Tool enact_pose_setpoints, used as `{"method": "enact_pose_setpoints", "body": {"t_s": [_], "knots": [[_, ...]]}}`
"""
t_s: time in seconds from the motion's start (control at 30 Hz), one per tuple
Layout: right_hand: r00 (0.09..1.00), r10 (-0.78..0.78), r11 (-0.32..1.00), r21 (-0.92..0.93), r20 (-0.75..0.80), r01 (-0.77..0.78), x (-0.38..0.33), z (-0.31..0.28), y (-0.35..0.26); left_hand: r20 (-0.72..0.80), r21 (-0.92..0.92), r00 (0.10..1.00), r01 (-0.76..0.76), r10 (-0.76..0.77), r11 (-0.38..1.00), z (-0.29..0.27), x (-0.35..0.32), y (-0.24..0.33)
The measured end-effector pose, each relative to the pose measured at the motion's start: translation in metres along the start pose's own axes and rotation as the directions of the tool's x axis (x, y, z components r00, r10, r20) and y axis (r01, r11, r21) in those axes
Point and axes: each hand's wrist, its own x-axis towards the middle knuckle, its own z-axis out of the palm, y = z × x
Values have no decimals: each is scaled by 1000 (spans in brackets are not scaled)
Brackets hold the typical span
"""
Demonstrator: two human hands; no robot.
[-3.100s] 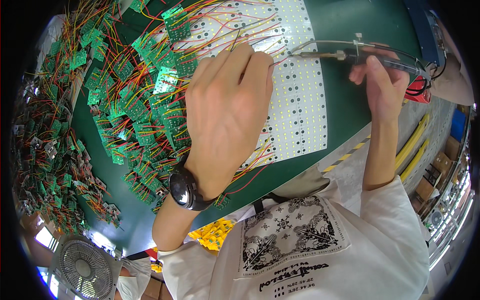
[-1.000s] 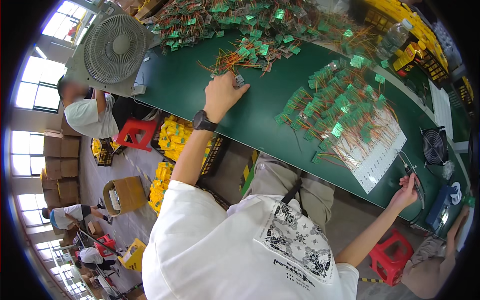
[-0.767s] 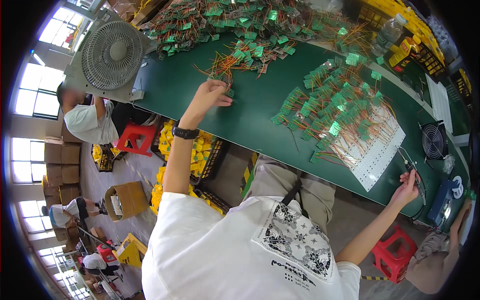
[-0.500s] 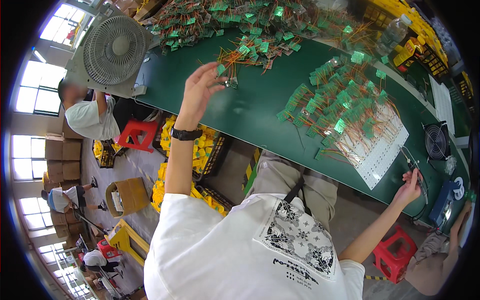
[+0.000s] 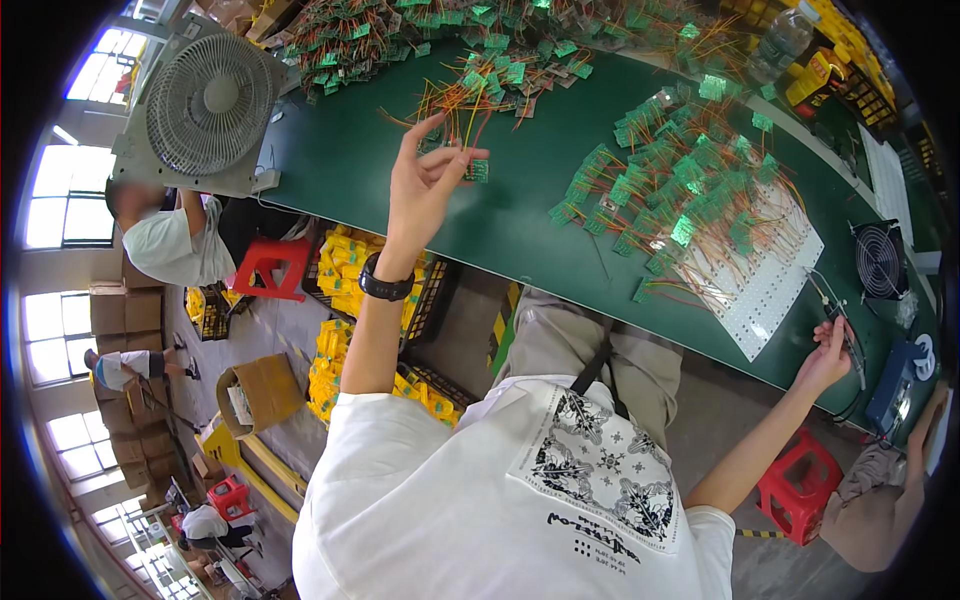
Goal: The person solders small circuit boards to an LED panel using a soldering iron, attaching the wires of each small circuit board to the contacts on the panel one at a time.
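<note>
My left hand is raised over the near left part of the green table. Its thumb and fingers pinch a small green circuit board with orange and yellow wires. Just beyond lies a loose pile of similar wired boards. On the right, my right hand is closed around a thin soldering iron, held over the table's near edge. Left of its tip is a white perforated board, partly covered by many green circuit boards with wires.
A large fan stands at the table's left end. To the right are a small black fan and a blue box. A bottle stands at the back right. Crates of yellow parts sit below left. Other people are nearby.
My left hand has closed from spread fingers to a pinch on a wired circuit board, drawn slightly nearer from the pile. My right hand stays on the soldering iron. The view has shifted slightly.
</note>
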Motion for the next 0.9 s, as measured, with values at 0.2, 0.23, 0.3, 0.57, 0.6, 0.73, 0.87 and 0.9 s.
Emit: {"method": "enact_pose_setpoints", "body": {"t_s": [0.2, 0.23, 0.3, 0.57, 0.6, 0.73, 0.87, 0.9], "knots": [[1000, -11, 1000, -11, -20, 11, 2, -6, 1, 84, 45, 995, 45, -49, 998, 11, -4, -3], [1000, -4, 1000, -2, -27, 4, 3, -8, 1, 101, 40, 994, 48, -52, 998, 20, -3, -3], [996, 19, 999, 29, -82, -17, 1, -9, -4, 146, 58, 978, 139, -146, 989, 45, -4, 2], [981, -36, 999, 5, -191, 37, -14, 7, -15, 594, -151, 793, -50, 131, 987, 176, 13, 32], [985, -5, 1000, 30, -171, 10, -16, 10, -19, 658, -130, 740, -76, 143, 989, 192, 15, 41], [995, 75, 995, 75, -64, -70, -17, 5, -22, 807, 6, 529, -451, 262, 893, 256, 19, 52], [992, 123, 992, 10, -24, -122, -13, 4, -29, 894, 155, 381, -758, 238, 633, 305, 19, 43], [991, 126, 992, 4, -49, -126, -13, 3, -29, 903, 135, 358, -760, 237, 636, 314, 20, 36]]}}
